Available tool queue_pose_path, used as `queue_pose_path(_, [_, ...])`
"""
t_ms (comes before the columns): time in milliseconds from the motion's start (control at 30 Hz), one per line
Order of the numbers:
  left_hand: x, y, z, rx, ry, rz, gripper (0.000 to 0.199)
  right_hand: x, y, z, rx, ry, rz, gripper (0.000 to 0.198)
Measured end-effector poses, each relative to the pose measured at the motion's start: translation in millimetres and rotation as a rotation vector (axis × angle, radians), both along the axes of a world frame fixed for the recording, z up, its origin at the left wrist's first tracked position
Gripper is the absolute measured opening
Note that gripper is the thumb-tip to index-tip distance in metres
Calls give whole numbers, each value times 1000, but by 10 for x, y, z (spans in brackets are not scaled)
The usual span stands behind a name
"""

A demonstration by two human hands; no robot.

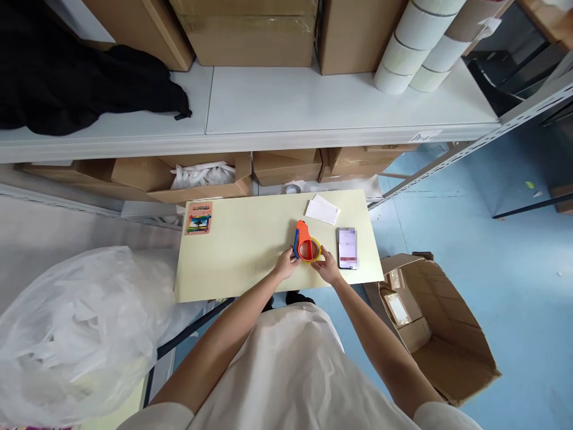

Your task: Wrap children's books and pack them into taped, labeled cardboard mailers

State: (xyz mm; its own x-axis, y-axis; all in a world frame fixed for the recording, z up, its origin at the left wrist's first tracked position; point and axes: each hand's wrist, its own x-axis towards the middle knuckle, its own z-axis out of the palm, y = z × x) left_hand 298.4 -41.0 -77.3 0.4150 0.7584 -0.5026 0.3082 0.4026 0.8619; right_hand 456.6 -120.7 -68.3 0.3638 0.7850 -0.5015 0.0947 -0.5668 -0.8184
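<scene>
- A grey shelf (349, 107) is seen across the upper part of the view, loaded with cardboard boxes (255, 39) and stacked white rolls (403, 57).
- A pale yellow table (237, 257) is placed before the person; the work is centred near its front edge.
- A translucent plastic bag (76, 334) is set to the left of the table, and an open carton (452, 322) to the right; neither is touched.
- The left hand (286, 264) is partly closed, its fingers curled at the blue side of the tape dispenser, which is apparently held there.
- The right hand (327, 267) is loosely pinched, with thumb and fingers brought to the edge of the tape roll.
- The orange tape dispenser (302, 230) is located between the hands, over the table; whether it is rested on the surface cannot be told.
- A phone (348, 248), white papers (322, 209) and a printed card (199, 218) are laid out on the table, untouched.
- The yellow tape roll (319, 248) is brought against the dispenser and partly overlapped by it. Fitting is judged to be well advanced, though full seating cannot be confirmed; no drawn-out strip can be made out.
</scene>
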Motion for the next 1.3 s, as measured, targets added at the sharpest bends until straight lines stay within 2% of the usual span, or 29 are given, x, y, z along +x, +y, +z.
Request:
queue_pose_path(100, [-37,-18,59,-18,32,-11,53,29,-25,4,-46,-12,56,80])
queue_pose_path(200, [-140,-35,137,-24,88,-3,61,42,-78,55,-27,-189,97,78])
queue_pose_path(300, [-340,-45,252,-8,120,-6,60,4,-89,187,180,-445,126,68])
queue_pose_path(367, [-533,-49,356,17,133,-10,54,-63,-40,302,326,-528,167,61])
queue_pose_path(467, [-888,-81,550,53,208,-6,50,-231,91,453,452,-519,266,53])
queue_pose_path(533, [-1141,-143,699,91,286,-12,50,-373,171,513,476,-462,344,48])
queue_pose_path(667, [-1625,-401,1003,196,404,-19,50,-673,274,558,424,-341,534,41])
queue_pose_path(767, [-1985,-688,1185,229,462,31,50,-941,366,591,371,-311,679,38])
queue_pose_path(867, [-2388,-1019,1286,235,506,139,48,-1346,475,663,358,-281,812,34])
queue_pose_path(1000, [-3000,-1495,1301,239,551,290,48,-2114,498,813,364,-235,932,32])
queue_pose_path(1167, [-3742,-2103,1219,260,543,483,48,-3169,228,952,416,-148,1074,30])
queue_pose_path(1300, [-4203,-2539,1177,255,502,659,47,-3914,-83,992,446,-68,1244,31])
